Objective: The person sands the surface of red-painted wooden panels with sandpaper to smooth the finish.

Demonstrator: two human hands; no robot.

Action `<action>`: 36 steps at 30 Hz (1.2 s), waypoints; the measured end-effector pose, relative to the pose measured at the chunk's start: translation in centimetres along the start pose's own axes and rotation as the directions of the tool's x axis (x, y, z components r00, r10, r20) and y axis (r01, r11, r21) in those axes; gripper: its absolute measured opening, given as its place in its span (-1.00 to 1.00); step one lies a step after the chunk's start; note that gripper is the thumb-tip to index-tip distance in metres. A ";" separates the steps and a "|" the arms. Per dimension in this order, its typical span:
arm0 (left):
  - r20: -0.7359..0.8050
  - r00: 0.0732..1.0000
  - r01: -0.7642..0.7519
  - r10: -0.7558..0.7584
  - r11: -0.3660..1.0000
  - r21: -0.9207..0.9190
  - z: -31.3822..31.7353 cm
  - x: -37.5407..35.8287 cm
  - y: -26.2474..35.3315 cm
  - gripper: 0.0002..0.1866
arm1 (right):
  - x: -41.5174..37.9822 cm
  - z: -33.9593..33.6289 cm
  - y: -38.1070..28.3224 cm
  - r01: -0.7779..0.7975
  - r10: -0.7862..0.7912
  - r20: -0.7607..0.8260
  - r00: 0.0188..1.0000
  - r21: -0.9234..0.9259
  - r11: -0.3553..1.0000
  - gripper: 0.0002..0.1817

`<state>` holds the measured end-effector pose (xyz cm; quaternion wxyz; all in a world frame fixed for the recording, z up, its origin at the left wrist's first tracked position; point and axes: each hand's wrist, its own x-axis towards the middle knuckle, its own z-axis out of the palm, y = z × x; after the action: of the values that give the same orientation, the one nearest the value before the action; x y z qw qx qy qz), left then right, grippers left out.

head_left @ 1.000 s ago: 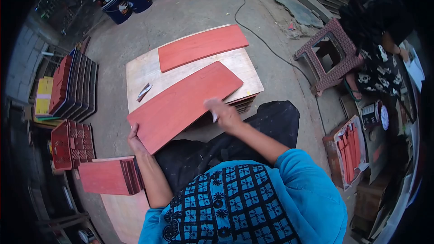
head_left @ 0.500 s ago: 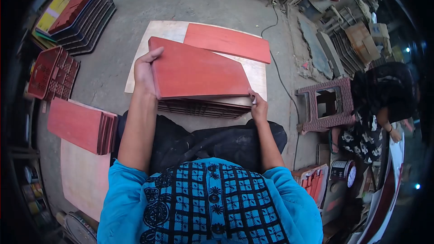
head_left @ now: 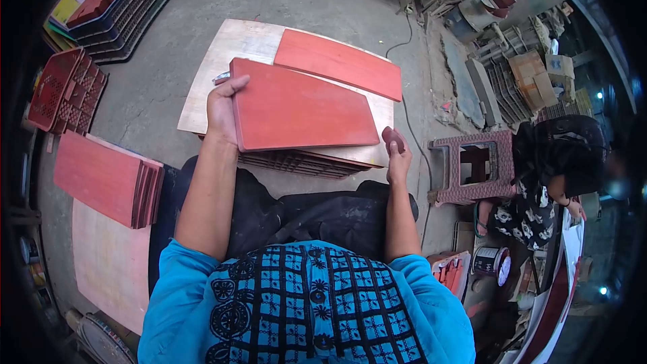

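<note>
My left hand [head_left: 226, 113] grips the left end of a red-painted board [head_left: 303, 109], holding it flat just above a plywood sheet [head_left: 232, 44] that rests on a stack of dark slatted panels [head_left: 296, 162]. My right hand [head_left: 397, 156] is just off the board's near right corner, closed around a small reddish-brown pad [head_left: 392, 136]. A second red board [head_left: 340, 62] lies on the far side of the plywood. I sit on the floor behind the stack.
A pile of red boards [head_left: 108, 178] lies on another plywood sheet at my left. Red crates [head_left: 64, 91] and stacked trays [head_left: 114, 3] stand farther left. A plastic stool [head_left: 475, 165], a cable [head_left: 412, 118] and another seated person [head_left: 556, 162] are to the right.
My right hand has come off the board's near right corner and moved slightly right, turning the pad upward. The left hand keeps its grip on the board.
</note>
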<state>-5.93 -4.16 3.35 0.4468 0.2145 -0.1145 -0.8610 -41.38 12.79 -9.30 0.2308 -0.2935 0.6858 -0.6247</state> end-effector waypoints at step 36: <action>-0.263 0.964 0.100 -0.033 0.964 0.245 -5.6 0.8 0.5 -0.51 | -1.6 5.8 0.1 0.386 -0.250 0.343 0.905 -0.419 0.822 -0.60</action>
<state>-3.33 -5.07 -1.65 0.3970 0.3837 -0.1586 -0.8185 -36.26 9.66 -10.09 0.1353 -0.5355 0.7203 -0.4196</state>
